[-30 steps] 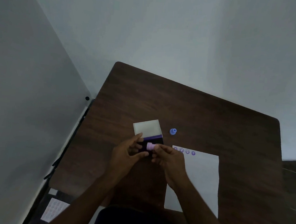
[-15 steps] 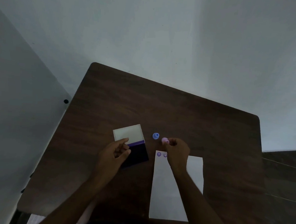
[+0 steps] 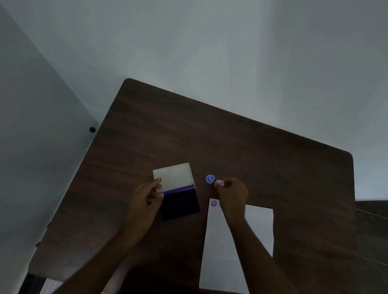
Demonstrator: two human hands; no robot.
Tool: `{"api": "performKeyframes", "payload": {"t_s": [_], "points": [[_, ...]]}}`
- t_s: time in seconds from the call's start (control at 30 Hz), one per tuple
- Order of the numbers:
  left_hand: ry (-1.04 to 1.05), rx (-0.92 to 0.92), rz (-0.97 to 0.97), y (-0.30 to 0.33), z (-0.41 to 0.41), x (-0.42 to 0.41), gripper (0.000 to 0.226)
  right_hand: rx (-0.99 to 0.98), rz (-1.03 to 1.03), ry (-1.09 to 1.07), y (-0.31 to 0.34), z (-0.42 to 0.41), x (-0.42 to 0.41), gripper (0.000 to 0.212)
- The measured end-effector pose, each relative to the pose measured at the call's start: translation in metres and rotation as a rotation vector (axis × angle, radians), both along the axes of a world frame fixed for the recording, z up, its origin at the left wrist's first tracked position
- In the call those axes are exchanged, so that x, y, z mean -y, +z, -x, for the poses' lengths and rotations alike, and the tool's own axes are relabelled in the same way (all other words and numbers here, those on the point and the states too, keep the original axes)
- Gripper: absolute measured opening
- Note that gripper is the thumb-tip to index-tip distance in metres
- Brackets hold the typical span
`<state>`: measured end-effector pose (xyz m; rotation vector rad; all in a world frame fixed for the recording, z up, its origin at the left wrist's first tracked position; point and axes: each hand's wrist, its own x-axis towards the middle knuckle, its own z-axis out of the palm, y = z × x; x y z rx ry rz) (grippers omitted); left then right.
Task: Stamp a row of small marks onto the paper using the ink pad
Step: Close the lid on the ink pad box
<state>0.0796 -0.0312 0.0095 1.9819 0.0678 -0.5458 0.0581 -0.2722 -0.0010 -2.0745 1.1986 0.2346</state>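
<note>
A dark brown wooden desk stands in the corner of a room with pale grey walls. The light is dim. On the left wall, close to the far left corner of the desk, there is a small black round thing; what it is I cannot tell.

On the left part of the desk lies the ink pad, which is open. Its whitish lid is folded back away from the person, and the dark purple ink surface is on the near side. The left hand rests at the left edge of the ink pad. Its fingers are loosely curled, and one fingertip touches the near left corner of the lid. They do not pinch anything that I can see.

To the right of the ink pad, a small blue stamp stands alone on the desk. Just beside it is a small pink stamp, which the right hand holds. The fingers of this hand are pressed together around the pink stamp, pinching it at the desk surface.

Near the person, under the right wrist and forearm, lies the white paper. One purple round mark shows at its far left corner. The hand hides the rest of the top edge.
</note>
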Motion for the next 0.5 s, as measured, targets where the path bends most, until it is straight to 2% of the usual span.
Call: {"api": "performKeyframes", "payload": {"t_s": [0.17,0.23,0.3,0.37,0.43,0.5], "points": [[0.041,-0.032,-0.031,-0.007,-0.004,-0.003,0.039,0.106,0.106,0.089,0.007,0.014,-0.001,0.032],[0.076,-0.074,-0.026,-0.009,-0.008,-0.003,0.039,0.147,0.161,0.087,0.012,0.022,-0.008,0.024],[0.123,-0.098,0.001,-0.01,-0.013,-0.002,0.04,0.164,0.096,0.116,0.017,0.022,-0.023,0.018],[0.182,-0.126,0.022,-0.01,-0.018,0.0,0.041,0.103,0.03,0.367,0.02,0.013,-0.041,0.021],[0.242,-0.183,0.033,-0.01,-0.024,0.001,0.041,0.085,-0.057,0.549,0.019,0.001,-0.057,0.033],[0.303,-0.238,0.059,-0.007,-0.028,0.004,0.04,0.053,-0.103,0.552,0.019,-0.011,-0.066,0.048]]}}
